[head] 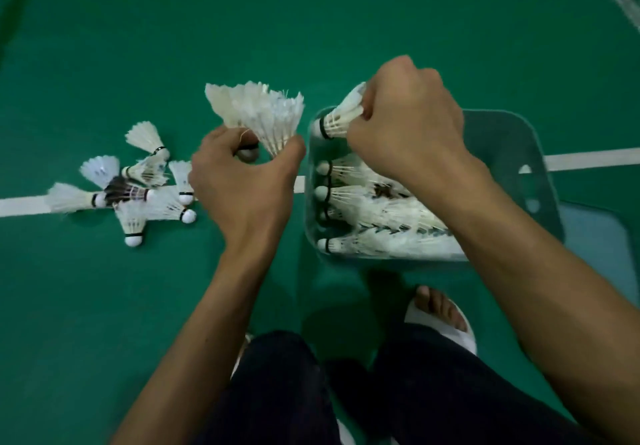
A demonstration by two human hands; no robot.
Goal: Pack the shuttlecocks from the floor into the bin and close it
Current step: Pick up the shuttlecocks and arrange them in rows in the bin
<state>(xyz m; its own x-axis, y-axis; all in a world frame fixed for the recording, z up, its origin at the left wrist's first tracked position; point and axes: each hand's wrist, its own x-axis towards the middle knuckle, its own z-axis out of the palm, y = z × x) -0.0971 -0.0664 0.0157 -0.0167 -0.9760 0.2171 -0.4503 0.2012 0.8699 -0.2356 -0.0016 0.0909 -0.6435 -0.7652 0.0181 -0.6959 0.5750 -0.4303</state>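
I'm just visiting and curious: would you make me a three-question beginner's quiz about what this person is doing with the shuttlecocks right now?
1. True or false: the right hand holds a single shuttlecock over the clear plastic bin.
2. What does the left hand hold? A) nothing B) a bunch of shuttlecocks C) the bin's lid
3. Fill in: the loose pile of shuttlecocks still to be packed lies on the green ____.

Key: 1 true; 2 B; 3 floor.
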